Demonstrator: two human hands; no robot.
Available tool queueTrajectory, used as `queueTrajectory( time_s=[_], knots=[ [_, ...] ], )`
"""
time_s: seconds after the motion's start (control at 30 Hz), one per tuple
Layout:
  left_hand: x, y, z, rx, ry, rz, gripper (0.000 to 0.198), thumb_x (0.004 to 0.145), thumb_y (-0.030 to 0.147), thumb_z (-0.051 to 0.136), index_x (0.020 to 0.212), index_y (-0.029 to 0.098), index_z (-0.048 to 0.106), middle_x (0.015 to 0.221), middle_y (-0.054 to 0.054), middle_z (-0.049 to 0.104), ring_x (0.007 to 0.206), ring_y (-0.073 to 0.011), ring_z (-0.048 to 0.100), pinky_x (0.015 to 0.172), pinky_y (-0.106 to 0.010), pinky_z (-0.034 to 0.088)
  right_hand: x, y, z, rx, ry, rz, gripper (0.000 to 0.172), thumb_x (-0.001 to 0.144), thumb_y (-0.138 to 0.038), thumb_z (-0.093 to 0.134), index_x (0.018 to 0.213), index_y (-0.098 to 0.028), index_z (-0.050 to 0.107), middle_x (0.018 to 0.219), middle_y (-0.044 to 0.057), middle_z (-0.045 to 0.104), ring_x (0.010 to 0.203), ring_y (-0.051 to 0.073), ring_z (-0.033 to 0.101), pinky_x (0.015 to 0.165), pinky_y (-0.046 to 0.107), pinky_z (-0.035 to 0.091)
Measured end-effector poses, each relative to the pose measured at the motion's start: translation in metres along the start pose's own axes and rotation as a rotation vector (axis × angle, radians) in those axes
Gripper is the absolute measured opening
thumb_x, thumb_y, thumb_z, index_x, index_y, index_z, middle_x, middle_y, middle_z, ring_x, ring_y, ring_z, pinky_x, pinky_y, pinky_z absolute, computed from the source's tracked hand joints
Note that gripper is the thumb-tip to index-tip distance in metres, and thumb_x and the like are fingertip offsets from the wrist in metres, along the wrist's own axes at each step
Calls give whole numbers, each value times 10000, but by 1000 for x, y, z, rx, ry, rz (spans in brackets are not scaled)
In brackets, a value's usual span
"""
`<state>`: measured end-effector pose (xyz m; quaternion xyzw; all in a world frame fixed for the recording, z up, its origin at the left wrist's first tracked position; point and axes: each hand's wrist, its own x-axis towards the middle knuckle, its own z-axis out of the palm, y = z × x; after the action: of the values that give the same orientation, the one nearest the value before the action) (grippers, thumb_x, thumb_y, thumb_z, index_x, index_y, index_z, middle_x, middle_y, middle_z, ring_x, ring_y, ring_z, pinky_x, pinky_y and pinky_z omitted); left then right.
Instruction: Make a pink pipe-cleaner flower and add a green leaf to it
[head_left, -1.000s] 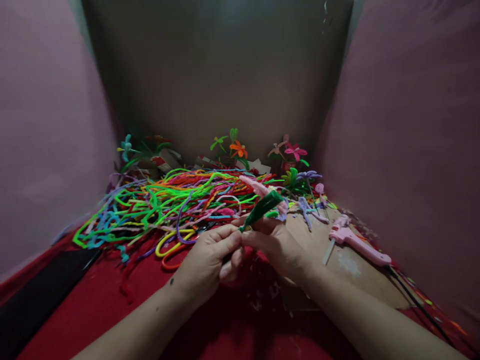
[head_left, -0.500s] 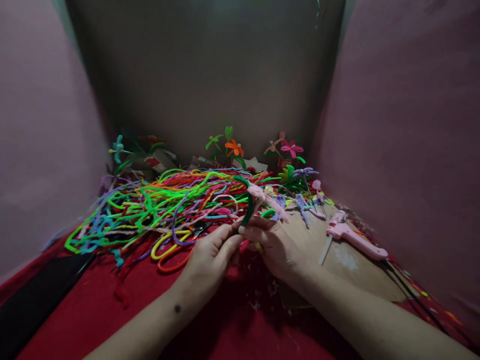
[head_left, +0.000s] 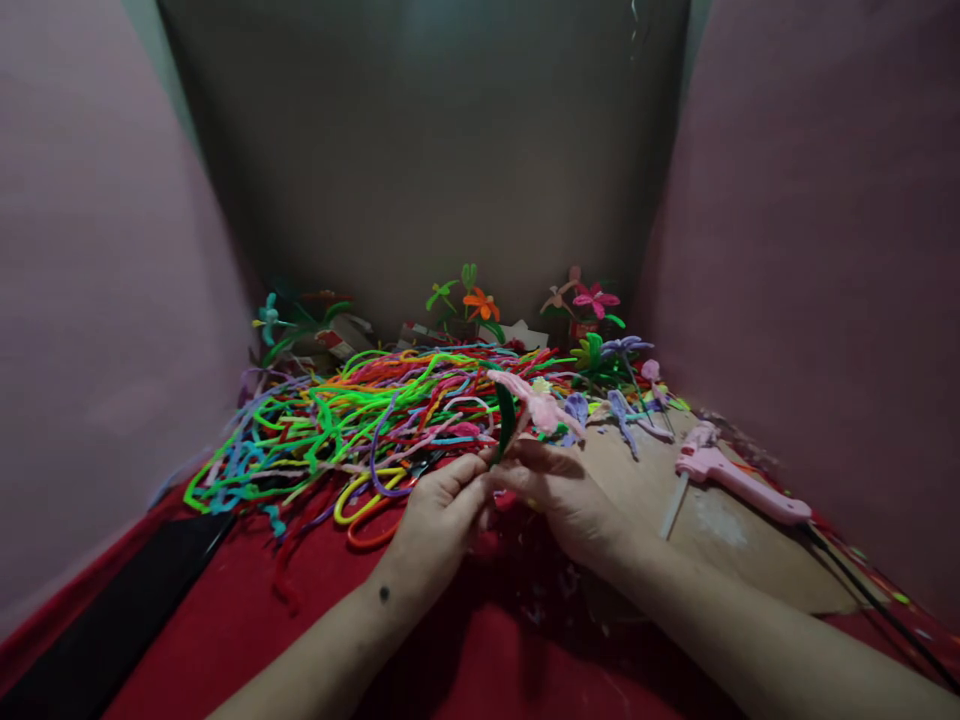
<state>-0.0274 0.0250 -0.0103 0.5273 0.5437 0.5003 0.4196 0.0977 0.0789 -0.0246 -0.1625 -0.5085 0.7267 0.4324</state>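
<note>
Between my hands stands a pipe cleaner flower (head_left: pixel 541 408) with fuzzy pink petals, a pale yellow centre and a dark green leaf (head_left: pixel 506 415) beside its stem. My left hand (head_left: pixel 446 505) is closed, thumb and fingers pinching the base of the leaf and stem. Touching it from the other side, my right hand (head_left: pixel 559 490) also pinches the stem just under the bloom. The fingertips meet there and hide the lower stem. Right behind them lies a heap of colourful pipe cleaners (head_left: pixel 360 390).
A pink glue gun (head_left: pixel 739 480) rests on a brown board (head_left: pixel 720 550) at the right, its black cord trailing off. Yellow and orange scissor handles (head_left: pixel 367 505) stick out of the heap. Finished flowers (head_left: pixel 480 303) stand at the back. A black strip (head_left: pixel 112 610) lies on the red cloth (head_left: pixel 300 640).
The whole scene has shifted right and slightly down in view. The flower has turned in my fingers, so its bloom faces me more and the leaf stands more upright. Both hands keep their pinch.
</note>
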Motion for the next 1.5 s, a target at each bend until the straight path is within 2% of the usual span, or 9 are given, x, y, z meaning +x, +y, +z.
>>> queueTrajectory(
  time_s=[0.2,0.37,0.57,0.83,0.97,1.07,1.17,1.27,1.5],
  knots=[
    [0,6,0,-301,-110,-152,233,764,377,584,742,155,519,447,94,353,356,-20,196,375,-173,124,1,1,-5,1,-60,44,263,735,-279,656,980,-182,672,769,18,657,618,111,564,645,264,450],
    [-1,3,-2,-450,-195,-216,228,797,354,565,709,168,468,442,100,347,357,-16,159,378,-170,134,3,0,-4,72,-69,60,194,739,-263,644,895,-156,689,690,8,632,574,93,530,577,223,410],
    [-2,2,-2,-542,-257,-216,217,811,354,559,727,163,500,417,105,305,351,-18,131,369,-171,119,5,-4,-7,157,-40,163,256,640,-219,728,888,-160,704,633,-13,612,537,75,506,520,196,372],
    [-1,-4,-5,-625,-413,-201,256,784,405,581,716,163,533,395,107,287,333,-20,118,357,-172,152,4,-5,-11,235,-179,188,202,626,-195,703,817,-129,714,601,4,633,538,83,529,532,192,374],
    [-3,3,-1,-385,-244,-162,208,793,381,558,791,173,562,445,84,382,345,-35,190,364,-176,170,4,-3,-8,209,-66,144,164,629,-185,698,785,-139,711,628,1,633,548,90,523,562,213,397],
    [-7,2,1,51,23,92,163,782,339,569,831,186,600,596,29,527,478,-79,409,466,-194,312,3,0,-4,209,25,87,145,621,-188,700,761,-154,710,665,8,654,562,102,537,604,237,424],
    [-9,-5,1,328,135,303,122,795,298,544,795,206,623,648,14,551,572,-113,473,574,-219,356,1,2,2,224,73,63,133,608,-179,706,739,-159,713,692,15,668,601,114,555,625,241,428],
    [-7,-9,1,277,117,281,172,812,313,520,716,197,602,600,21,486,545,-107,423,544,-214,333,-2,2,5,213,91,62,171,613,-194,715,781,-162,721,708,18,672,628,120,562,622,238,420],
    [-3,5,1,-195,36,-32,221,742,356,621,675,163,535,482,66,397,421,-48,277,416,-176,199,-4,-6,4,96,-59,-65,202,695,-213,662,887,-191,718,797,17,672,727,131,567,732,257,418]
  ],
)
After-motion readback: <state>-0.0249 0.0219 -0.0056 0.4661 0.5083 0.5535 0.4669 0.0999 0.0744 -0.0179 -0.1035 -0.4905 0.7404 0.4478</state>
